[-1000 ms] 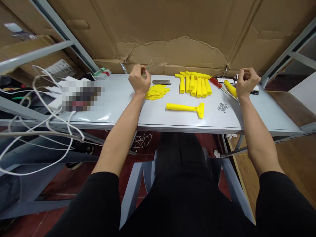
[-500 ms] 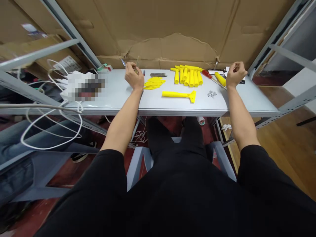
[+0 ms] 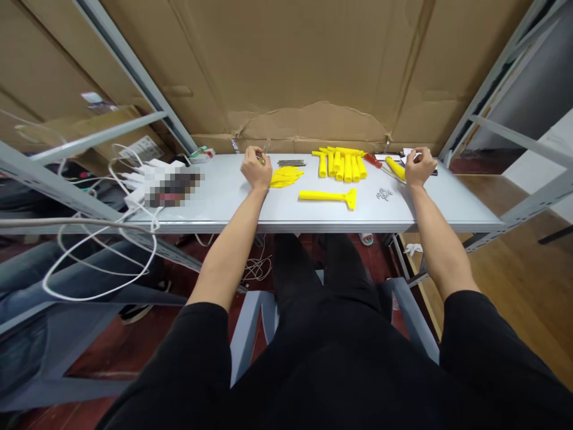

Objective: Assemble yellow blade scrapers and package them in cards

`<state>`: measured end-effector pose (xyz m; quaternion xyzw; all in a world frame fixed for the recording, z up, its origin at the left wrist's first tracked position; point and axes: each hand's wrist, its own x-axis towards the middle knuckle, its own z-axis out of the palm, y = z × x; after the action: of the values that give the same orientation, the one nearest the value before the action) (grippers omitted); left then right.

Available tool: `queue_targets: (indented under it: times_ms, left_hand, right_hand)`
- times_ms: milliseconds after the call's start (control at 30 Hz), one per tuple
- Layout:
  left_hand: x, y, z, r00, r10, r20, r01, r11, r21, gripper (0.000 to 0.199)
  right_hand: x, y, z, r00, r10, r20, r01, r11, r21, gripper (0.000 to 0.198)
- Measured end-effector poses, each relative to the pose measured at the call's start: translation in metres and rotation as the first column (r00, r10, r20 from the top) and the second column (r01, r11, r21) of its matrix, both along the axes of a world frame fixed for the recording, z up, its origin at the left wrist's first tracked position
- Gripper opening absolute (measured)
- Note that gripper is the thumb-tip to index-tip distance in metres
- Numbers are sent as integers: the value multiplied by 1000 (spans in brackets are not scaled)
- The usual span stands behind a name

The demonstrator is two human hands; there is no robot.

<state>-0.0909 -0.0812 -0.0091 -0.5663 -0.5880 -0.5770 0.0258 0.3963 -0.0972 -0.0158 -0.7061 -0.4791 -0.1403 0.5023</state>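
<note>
My left hand (image 3: 257,169) is raised at the left of the yellow flat pieces (image 3: 286,177), its fingertips pinched together. A thin clear strip (image 3: 267,147) sticks up by those fingertips; I cannot make out what it is. My right hand (image 3: 421,168) is at the right end of the shelf, thumb and fingers curled together in a ring. Whether it holds something small is hidden. Beside it are a yellow-handled tool (image 3: 394,168) and a red-handled screwdriver (image 3: 372,160). Between my hands lies a yellow scraper (image 3: 326,196), with a pile of small screws (image 3: 384,194) to its right.
Several yellow handles (image 3: 342,165) are grouped at the back, near a stack of thin grey blades (image 3: 291,162). White cables (image 3: 101,292) and a white power strip (image 3: 138,185) crowd the left end. Cardboard (image 3: 304,71) stands behind the shelf (image 3: 215,209), between metal posts.
The camera view has tilted up, so the shelf and both hands sit lower in the picture. My left hand has shifted slightly right, towards the yellow flat pieces. The things on the shelf stay put.
</note>
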Motion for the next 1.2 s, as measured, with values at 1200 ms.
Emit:
queue_targets:
  times_ms: [1200]
  left_hand:
    - [101, -27, 41, 408, -752, 518, 913, 333, -236, 34]
  right_hand:
    - [-165, -23, 35, -52, 777, -628, -969, 114, 220, 27]
